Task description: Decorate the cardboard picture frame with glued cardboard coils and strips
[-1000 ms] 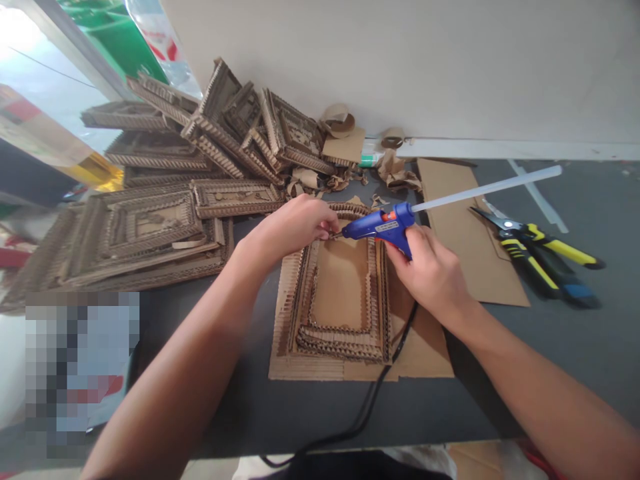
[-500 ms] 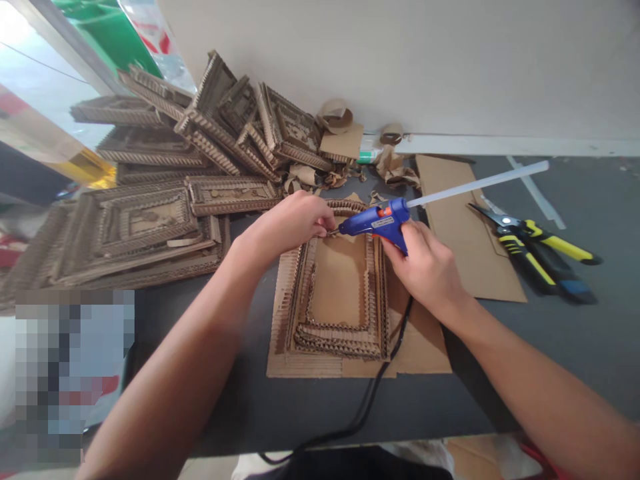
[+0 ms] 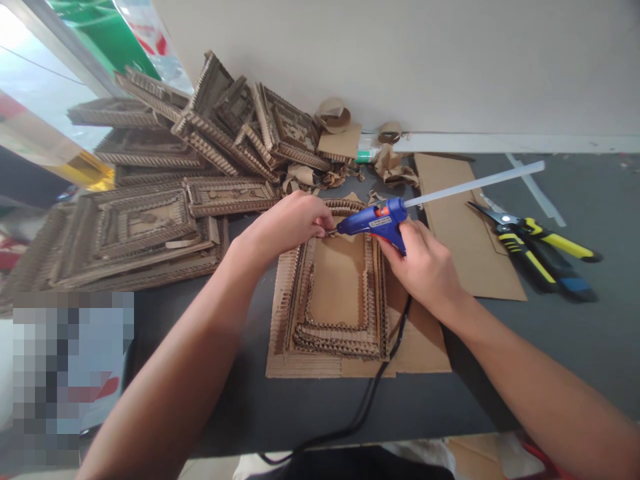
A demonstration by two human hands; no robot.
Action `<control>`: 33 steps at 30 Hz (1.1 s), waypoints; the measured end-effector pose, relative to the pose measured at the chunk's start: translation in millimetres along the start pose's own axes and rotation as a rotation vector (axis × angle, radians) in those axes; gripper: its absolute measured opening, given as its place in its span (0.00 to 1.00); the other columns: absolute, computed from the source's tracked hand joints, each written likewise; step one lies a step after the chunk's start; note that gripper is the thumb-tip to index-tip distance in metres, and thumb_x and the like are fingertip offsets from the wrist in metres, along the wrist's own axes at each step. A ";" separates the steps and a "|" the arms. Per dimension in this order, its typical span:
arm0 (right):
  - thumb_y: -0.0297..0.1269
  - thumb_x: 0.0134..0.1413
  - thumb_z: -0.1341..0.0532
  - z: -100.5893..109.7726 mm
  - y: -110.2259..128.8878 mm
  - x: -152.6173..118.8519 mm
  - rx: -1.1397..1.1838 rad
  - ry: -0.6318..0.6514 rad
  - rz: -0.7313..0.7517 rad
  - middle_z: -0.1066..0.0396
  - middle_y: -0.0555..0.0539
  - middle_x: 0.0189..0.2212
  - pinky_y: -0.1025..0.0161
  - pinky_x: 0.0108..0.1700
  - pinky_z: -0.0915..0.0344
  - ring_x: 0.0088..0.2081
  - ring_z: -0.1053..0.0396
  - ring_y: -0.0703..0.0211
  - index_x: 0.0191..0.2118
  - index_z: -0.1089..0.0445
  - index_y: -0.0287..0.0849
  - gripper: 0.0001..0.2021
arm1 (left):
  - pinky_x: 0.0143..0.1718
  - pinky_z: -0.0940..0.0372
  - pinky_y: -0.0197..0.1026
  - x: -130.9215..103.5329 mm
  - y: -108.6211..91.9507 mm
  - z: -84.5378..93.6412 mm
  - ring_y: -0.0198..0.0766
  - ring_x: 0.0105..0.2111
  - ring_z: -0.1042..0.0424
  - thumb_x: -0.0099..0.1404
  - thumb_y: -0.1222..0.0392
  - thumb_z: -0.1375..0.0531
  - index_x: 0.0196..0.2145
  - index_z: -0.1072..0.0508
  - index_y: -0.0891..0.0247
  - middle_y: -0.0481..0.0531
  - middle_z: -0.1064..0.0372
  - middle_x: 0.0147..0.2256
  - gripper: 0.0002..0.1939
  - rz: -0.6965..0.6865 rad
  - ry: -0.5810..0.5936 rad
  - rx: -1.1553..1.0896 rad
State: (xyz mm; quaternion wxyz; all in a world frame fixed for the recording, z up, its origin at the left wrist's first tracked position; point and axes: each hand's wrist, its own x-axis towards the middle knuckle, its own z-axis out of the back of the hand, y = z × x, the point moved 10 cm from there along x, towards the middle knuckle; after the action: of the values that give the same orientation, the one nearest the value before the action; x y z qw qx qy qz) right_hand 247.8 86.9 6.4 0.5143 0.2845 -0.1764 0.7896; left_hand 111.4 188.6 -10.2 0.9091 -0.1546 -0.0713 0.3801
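A blue hot glue gun (image 3: 375, 220) is gripped in my right hand (image 3: 425, 260), its nozzle pointing left. From its back end sticks a long clear glue stick (image 3: 475, 183). My left hand (image 3: 300, 219) pinches a small strip of cardboard (image 3: 331, 232) right at the nozzle tip; the strip is mostly hidden by the fingers. Both hands are over the far end of a cardboard frame (image 3: 300, 313) with corrugated borders stacked around a flat brown middle. The frame lies on larger cardboard sheets (image 3: 420, 343).
Several finished-looking corrugated frames (image 3: 145, 220) are piled at the left and back. Cardboard scraps (image 3: 395, 167) lie behind the work. Yellow-and-black snips (image 3: 535, 247) and another glue stick (image 3: 537, 190) are at the right. The gun's black cord (image 3: 367, 407) runs toward the table's front edge.
Almost nothing differs. The whole view has shifted very slightly, and both hands keep the same hold with the nozzle against the small strip.
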 end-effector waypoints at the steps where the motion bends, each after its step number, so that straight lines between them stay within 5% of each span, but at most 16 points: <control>1: 0.37 0.68 0.41 1.1 0.3 -0.1 -0.003 -0.008 0.004 0.26 0.43 0.35 0.60 0.34 0.30 0.35 0.25 0.53 0.52 0.34 0.37 0.12 | 0.40 0.36 0.39 0.0 -0.1 -0.3 0.39 0.36 0.24 0.60 0.69 0.34 0.35 0.18 0.60 0.49 0.20 0.34 0.07 -0.004 0.001 -0.002; 23: 0.37 0.65 0.39 9.4 -2.5 -6.3 -0.046 -0.037 0.017 0.27 0.46 0.31 0.62 0.33 0.31 0.34 0.25 0.55 0.44 0.33 0.40 0.07 | 0.38 0.37 0.37 -1.0 3.2 -1.0 0.37 0.34 0.25 0.59 0.70 0.35 0.37 0.19 0.61 0.48 0.21 0.32 0.09 -0.007 -0.024 -0.036; 33: 0.42 0.64 0.39 6.7 -17.2 -10.8 -0.053 -0.016 -0.068 0.28 0.47 0.30 0.60 0.32 0.33 0.33 0.27 0.54 0.41 0.34 0.42 0.09 | 0.40 0.34 0.37 -4.8 -10.0 -1.3 0.38 0.36 0.24 0.62 0.73 0.42 0.44 0.18 0.57 0.50 0.21 0.37 0.19 -0.140 -0.002 -0.034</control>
State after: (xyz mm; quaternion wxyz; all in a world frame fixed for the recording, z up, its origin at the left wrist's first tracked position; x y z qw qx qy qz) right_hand 268.6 82.4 4.6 0.5469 0.2829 -0.1918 0.7643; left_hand 115.0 178.3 -8.2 0.9307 -0.1641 -0.0895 0.3145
